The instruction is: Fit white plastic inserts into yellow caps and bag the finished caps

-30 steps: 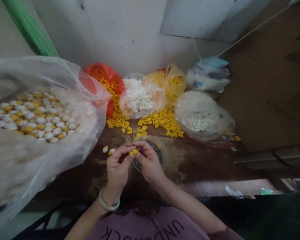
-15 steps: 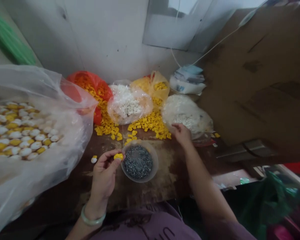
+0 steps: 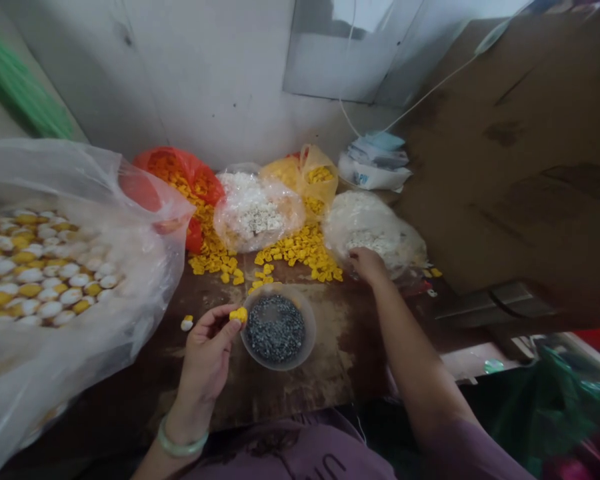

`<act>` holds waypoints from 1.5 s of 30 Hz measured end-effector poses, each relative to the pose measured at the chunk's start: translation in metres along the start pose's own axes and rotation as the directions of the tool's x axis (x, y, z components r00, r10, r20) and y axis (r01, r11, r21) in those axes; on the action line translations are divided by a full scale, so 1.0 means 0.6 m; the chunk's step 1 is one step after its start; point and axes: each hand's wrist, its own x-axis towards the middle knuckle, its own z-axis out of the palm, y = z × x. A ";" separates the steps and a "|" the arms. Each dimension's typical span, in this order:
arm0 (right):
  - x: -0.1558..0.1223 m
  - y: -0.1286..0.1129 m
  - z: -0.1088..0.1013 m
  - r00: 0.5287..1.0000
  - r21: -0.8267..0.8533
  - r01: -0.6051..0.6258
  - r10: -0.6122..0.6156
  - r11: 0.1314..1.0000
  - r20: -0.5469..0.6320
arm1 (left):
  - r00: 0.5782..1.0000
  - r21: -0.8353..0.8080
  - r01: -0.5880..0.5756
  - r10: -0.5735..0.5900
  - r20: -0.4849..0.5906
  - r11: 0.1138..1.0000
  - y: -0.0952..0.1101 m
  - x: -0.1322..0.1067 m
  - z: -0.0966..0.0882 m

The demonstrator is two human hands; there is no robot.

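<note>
My left hand (image 3: 209, 353) pinches a small yellow plastic piece (image 3: 239, 314) between thumb and fingers, beside the left rim of a translucent bowl (image 3: 310, 333). Small dark, shiny bits (image 3: 275, 328) fill much of that bowl. My right hand (image 3: 370, 267) reaches to the front of a clear plastic bag (image 3: 400, 240) with small white pieces in it. Its fingers are curled together at the bag's opening; what they hold, if anything, is hidden. A small yellow-and-white piece (image 3: 187, 323) lies on the table left of my left hand.
Loose yellow pieces (image 3: 300, 250) lie behind the bowl. Behind them stand a red bag (image 3: 207, 180), a clear bag of white pieces (image 3: 260, 217) and a yellowish bag (image 3: 325, 167). A large clear bag (image 3: 150, 267) of white-and-yellow pieces fills the left. A brown board (image 3: 520, 167) rises at right.
My right hand has shifted slightly right and closer against the clear bag, its fingers now more curled. My left hand keeps the yellow piece beside the bowl. The view has tilted a little.
</note>
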 end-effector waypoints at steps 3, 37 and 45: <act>0.001 0.008 0.003 1.000 -0.023 -0.006 0.007 1.000 0.021 | 1.000 0.000 -0.002 0.002 0.019 1.000 0.000 -0.001 0.003; 0.020 0.010 0.026 0.910 0.538 0.010 0.215 0.843 -0.354 | 0.994 0.063 0.013 -0.020 0.109 0.998 -0.007 -0.014 0.010; 0.005 0.005 0.009 0.915 0.529 -0.009 0.220 0.849 -0.339 | 0.992 0.054 -0.005 -0.001 0.124 0.999 -0.011 -0.014 0.007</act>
